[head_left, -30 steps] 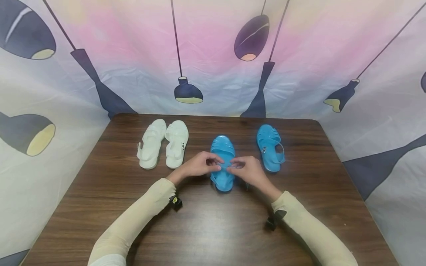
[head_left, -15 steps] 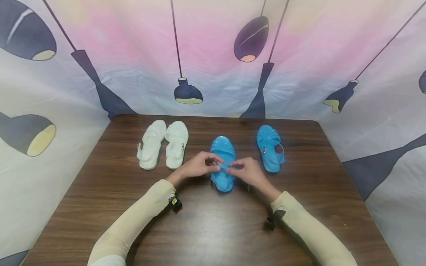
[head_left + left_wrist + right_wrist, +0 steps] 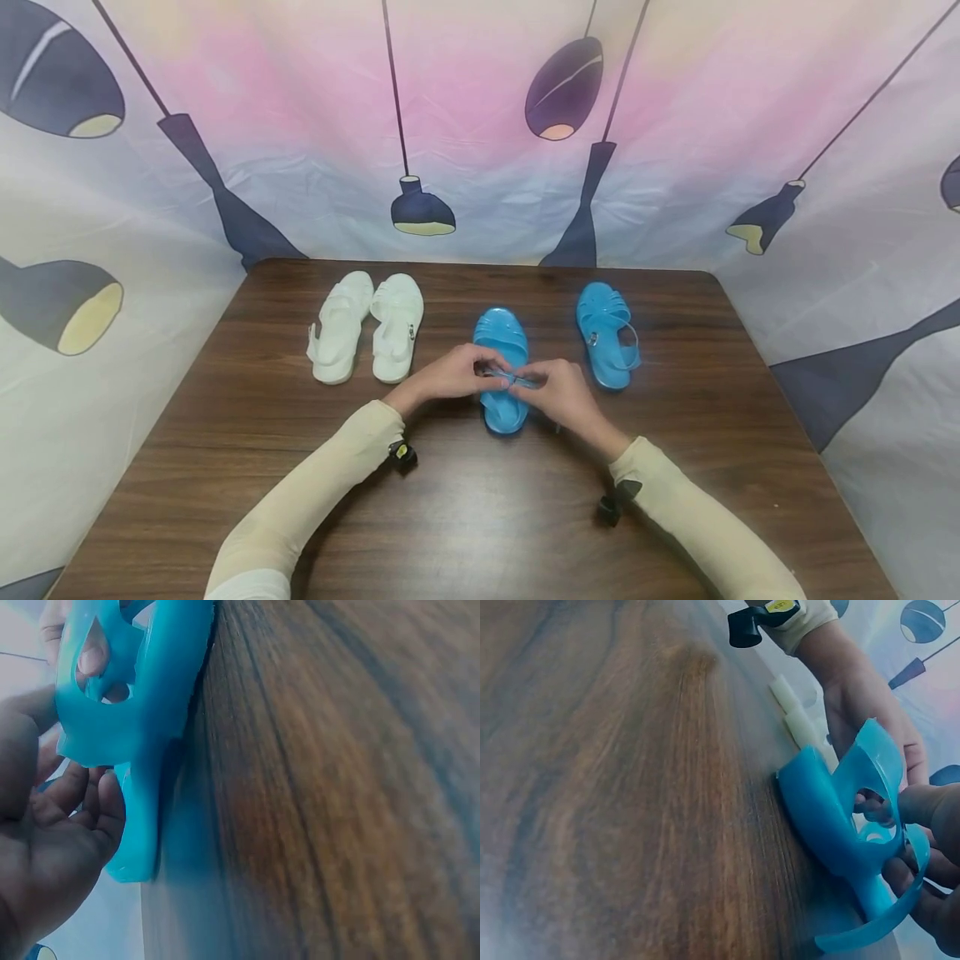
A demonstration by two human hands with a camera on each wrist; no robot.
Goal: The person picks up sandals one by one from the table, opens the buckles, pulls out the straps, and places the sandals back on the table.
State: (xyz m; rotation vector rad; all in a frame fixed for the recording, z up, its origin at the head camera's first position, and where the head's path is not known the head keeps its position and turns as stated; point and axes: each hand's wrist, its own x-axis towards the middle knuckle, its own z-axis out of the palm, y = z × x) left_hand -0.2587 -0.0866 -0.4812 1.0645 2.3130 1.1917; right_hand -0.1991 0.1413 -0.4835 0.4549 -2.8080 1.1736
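Note:
A blue jelly sandal [image 3: 501, 327] lies at the middle of the table, toe toward the wall, under both hands. My left hand [image 3: 453, 372] comes from the left and pinches the ankle strap [image 3: 516, 379] over the footbed. From the other side my right hand [image 3: 564, 392] pinches the same strap, fingertips close to the left ones. In the right wrist view, the strap's loose end [image 3: 870, 934] curves down toward the table past the right fingers [image 3: 922, 900]. The left wrist view shows the sandal's side [image 3: 172, 675] resting on the wood. The fastening point is hidden by fingers.
The matching blue sandal [image 3: 609, 354] lies to the right, with a small metal buckle on its strap. Two white sandals, one on the left [image 3: 341, 329] and one beside it [image 3: 397, 325], stand at the back left. A patterned cloth [image 3: 480, 108] hangs behind the brown table [image 3: 465, 517].
My left hand has shifted slightly right, bringing its fingertips near the right hand's. The strap now shows raised between them. The other sandals have stayed put.

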